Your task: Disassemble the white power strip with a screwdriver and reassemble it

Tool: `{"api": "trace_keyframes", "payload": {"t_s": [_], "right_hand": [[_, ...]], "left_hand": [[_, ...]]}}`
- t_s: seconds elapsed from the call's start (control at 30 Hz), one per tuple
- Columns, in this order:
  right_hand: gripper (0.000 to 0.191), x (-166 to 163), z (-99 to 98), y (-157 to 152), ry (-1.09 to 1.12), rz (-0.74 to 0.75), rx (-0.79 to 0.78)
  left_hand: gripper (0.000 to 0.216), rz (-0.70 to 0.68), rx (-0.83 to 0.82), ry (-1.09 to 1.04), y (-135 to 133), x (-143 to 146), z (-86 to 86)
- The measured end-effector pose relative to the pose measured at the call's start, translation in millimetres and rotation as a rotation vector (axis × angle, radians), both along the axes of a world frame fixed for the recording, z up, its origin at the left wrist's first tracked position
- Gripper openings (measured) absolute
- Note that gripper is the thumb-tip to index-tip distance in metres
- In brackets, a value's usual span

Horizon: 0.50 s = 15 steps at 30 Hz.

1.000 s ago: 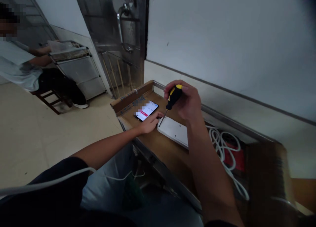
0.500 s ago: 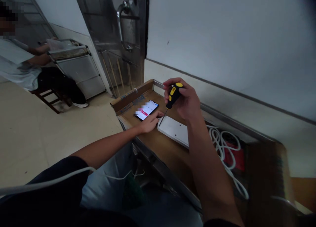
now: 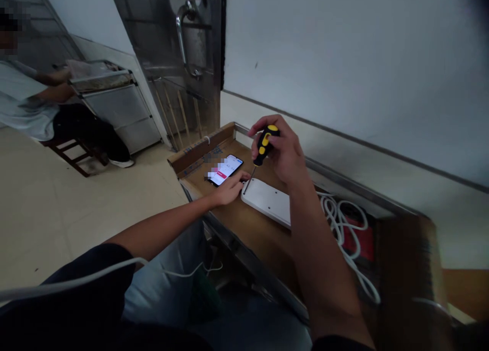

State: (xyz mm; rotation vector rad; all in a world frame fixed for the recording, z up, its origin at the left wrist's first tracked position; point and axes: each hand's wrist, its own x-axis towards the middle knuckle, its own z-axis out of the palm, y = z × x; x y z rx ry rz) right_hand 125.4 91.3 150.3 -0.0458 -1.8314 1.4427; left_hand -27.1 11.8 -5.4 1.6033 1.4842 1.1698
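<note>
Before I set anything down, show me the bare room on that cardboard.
Bare cardboard shows between the white case and near rim, left of the right forearm. Crowded spots: the case's end near the phone, with left hand and screwdriver; right of the forearm, where cable loops over something red.

1 scrwdrvr (image 3: 263,149), 1 ph (image 3: 231,166)

Free cardboard (image 3: 255,232) before white case (image 3: 262,196), cable (image 3: 338,222) at right

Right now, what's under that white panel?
Brown cardboard shows beside the white panel, which appears to rest on it. Anything directly underneath is covered, and the right forearm hides one end.
</note>
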Motion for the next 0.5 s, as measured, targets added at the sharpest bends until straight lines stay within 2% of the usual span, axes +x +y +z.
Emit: {"api": "trace_keyframes", "payload": {"t_s": [0.07, 0.13, 0.2, 0.3, 0.37, 0.43, 0.5], "right_hand": [[0.035, 5.3, 1.7, 4.1, -0.041, 0.039, 0.021], [0.038, 9.4, 3.6, 5.6, -0.077, -0.009, 0.061], [0.041, 11.6, 4.9, 4.7, -0.1, -0.163, 0.119], [0.044, 11.3, 5.3, 1.9, -0.112, -0.494, 0.285], [0.048, 9.8, 5.5, 0.5, -0.154, -0.611, 0.407], [0.051, 9.2, 6.7, -0.1, -0.223, -0.606, 0.494], [0.048, 11.2, 9.2, -0.5, -0.279, -0.527, 0.552]], "left_hand": [[0.04, 0.001, 0.003, 0.003, -0.5, 0.1, 0.4], [0.041, 0.001, 0.007, 0.005, -0.6, 0.1, 0.1], [0.041, 0.002, 0.011, 0.006, -0.3, 0.1, -1.0], [0.042, 0.005, 0.011, 0.01, 0.5, -0.1, -2.8], [0.041, 0.011, 0.01, 0.018, 1.1, -0.4, -3.6], [0.04, 0.019, 0.01, 0.029, 1.4, -0.7, -3.8], [0.04, 0.026, 0.007, 0.037, 1.3, -0.9, -3.6]]}}
